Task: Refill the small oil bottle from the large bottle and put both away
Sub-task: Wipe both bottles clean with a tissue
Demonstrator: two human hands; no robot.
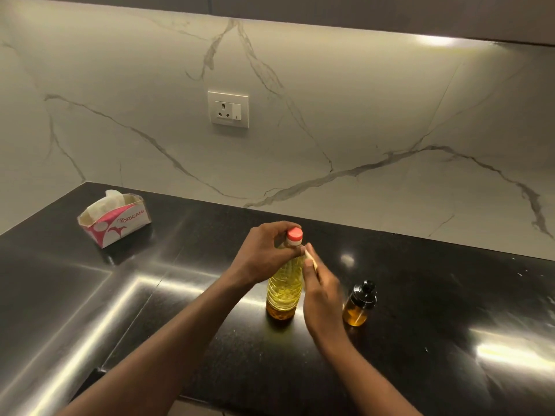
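Nearly full large bottle point(283, 283), capped

One readable word: the brand on the tissue box

The tissue box point(115, 222), standing at the far left of the black worktop point(420, 295) near the wall, carries "ORIGAMI" point(132, 215) in red capital letters on the white upper part of its long side. The word runs slightly uphill to the right, with a small red swirl emblem just before its first letter. Below it, on the same side, a bird-like figure is printed across the red and white areas. The rocker on the wall socket plate point(228, 109) bears a small dark mark, too small to read.
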